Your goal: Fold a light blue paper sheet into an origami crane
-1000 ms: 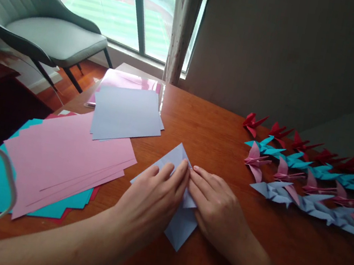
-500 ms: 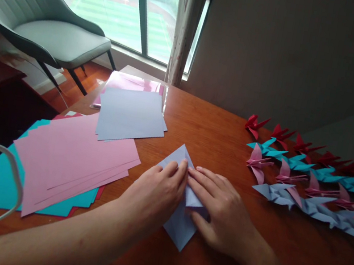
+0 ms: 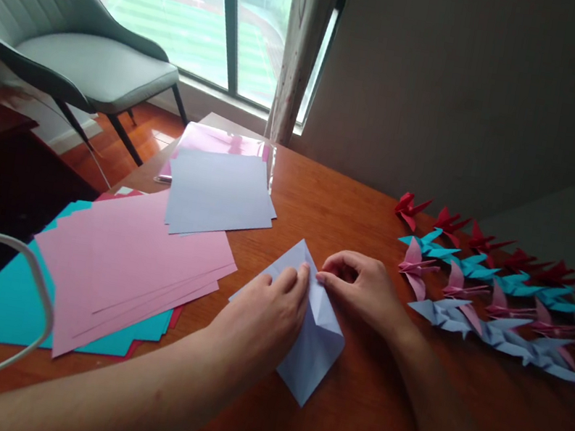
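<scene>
Hands meet on the folded paper (image 3: 314,338), a pale blue piece lying flat on the wooden surface (image 3: 334,201) straight ahead of the person. The left hand (image 3: 265,315) covers its left half, fingers (image 3: 290,282) together and pressing down, gripping nothing. The right hand (image 3: 364,287) is curled, thumb and forefinger pinched on the centre crease near the top point. Fanned pink sheets (image 3: 137,256) lie near on the left over teal sheets (image 3: 1,307), with pale blue sheets (image 3: 219,193) behind. Rows of paper cranes (image 3: 500,295) lie to the right, close to the right hand. A white cable (image 3: 39,269) arcs over the near left corner.
</scene>
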`<state>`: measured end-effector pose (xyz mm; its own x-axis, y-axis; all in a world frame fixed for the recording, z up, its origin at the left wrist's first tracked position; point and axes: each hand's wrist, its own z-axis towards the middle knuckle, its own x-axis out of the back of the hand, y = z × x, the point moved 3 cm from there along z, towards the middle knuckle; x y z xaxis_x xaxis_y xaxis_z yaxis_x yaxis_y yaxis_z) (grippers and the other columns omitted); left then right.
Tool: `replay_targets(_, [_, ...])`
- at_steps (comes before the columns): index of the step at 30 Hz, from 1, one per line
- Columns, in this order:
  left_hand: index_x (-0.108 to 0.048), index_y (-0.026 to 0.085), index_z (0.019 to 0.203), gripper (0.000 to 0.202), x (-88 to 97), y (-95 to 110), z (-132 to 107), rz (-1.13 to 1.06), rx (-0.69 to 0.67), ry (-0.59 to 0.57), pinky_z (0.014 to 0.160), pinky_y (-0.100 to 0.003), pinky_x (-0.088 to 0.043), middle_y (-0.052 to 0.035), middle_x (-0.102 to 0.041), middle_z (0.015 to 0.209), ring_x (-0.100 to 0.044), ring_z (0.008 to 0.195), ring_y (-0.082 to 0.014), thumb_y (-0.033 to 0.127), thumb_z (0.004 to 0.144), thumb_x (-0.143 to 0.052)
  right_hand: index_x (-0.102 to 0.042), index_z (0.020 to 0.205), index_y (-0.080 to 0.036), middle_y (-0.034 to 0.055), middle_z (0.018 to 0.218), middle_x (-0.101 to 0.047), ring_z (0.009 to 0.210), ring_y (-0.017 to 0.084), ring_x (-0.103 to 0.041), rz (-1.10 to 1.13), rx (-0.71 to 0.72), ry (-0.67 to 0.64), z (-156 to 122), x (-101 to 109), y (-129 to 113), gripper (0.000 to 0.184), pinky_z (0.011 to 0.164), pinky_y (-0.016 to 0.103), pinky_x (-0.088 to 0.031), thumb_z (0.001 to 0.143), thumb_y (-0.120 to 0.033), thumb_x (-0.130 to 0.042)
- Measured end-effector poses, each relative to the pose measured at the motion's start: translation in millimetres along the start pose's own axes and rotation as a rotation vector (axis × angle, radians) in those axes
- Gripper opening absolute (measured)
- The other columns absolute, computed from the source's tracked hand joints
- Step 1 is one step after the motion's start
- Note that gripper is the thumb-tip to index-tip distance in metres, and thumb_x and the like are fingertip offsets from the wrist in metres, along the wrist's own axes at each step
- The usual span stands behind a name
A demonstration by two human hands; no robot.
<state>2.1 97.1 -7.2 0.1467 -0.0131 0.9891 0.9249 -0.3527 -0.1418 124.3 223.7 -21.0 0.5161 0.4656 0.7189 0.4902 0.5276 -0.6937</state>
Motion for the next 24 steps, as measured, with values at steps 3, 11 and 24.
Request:
replay_targets(3, [-0.053, 0.006, 0.138, 0.045, -0.5, 0, 0, 0.006, 0.002, 0.011, 0.066, -0.035, -0.051, -0.0199, -0.050, 0.145, -0.058, 0.098, -0.0252, 0.019, 0.097, -0.041, -0.070, 0.079, -0.021, -0.0019, 0.073, -0.066, 0.063, 0.012, -0.053, -0.021, 0.017, -0.004, 0, 1, 1, 0.014, 0.058, 0.026, -0.038, 0.081, -0.034, -0.075])
replay_targets(11, [-0.054, 0.006, 0.138, 0.045, 1.5, 0, -2, 0.018, 0.002, 0.010, 0.067, -0.035, -0.050, -0.0202, -0.050, 0.145, -0.057, 0.097, -0.0246, 0.017, 0.097, -0.038, -0.068, 0.079, -0.021, -0.0015, 0.073, -0.065, 0.064, 0.013, -0.054, -0.062, 0.087, -0.027, -2, 0, 1, 0.016, 0.059, 0.026, -0.039, 0.083, -0.036, -0.072])
replay_targets(24, [-0.057, 0.004, 0.134, 0.045, 1.2, 2, -2, 0.016, 0.017, 0.039, 0.067, -0.036, -0.049, -0.0217, -0.051, 0.143, -0.056, 0.094, -0.0255, 0.015, 0.095, -0.038, -0.065, 0.075, -0.022, -0.0008, 0.078, -0.068, 0.071, 0.015, -0.059, -0.220, 0.003, 0.132, 32, -14, -3, 0.017, 0.066, 0.028, -0.040, 0.086, -0.036, -0.067])
